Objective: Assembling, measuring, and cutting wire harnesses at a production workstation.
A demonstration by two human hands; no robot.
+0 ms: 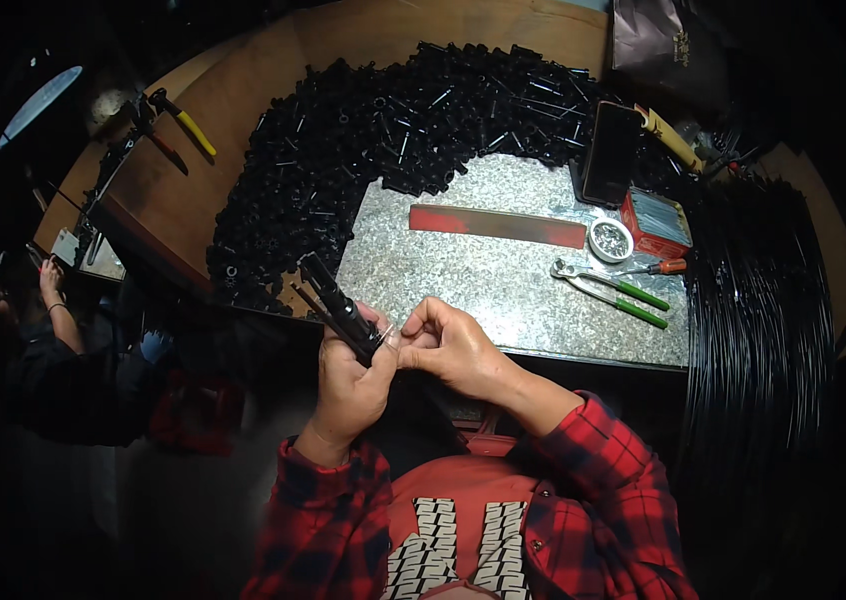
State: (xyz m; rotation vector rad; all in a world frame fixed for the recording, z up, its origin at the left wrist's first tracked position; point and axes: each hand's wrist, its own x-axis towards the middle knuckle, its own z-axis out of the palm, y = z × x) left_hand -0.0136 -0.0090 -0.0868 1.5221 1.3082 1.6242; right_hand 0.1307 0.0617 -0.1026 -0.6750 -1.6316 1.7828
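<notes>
My left hand (351, 393) is wrapped round a black tubular part (333, 300) with thin black rods alongside it, which tilts up to the left past the table's front edge. My right hand (455, 350) meets the left at the lower end of this part. Its thumb and forefinger are pinched together there, and what they hold is too small to make out. A thin bright line, perhaps wire, shows between the two hands.
A large heap of small black parts (373, 130) covers the table's back. On the speckled tabletop (423, 290) lie a red-edged flat bar (498, 226), green-handled pincers (613, 293), a screwdriver (668, 267), a white cup (610, 240) and a red box (658, 225). Black rods (763, 320) hang at right; a co-worker (63, 330) sits left.
</notes>
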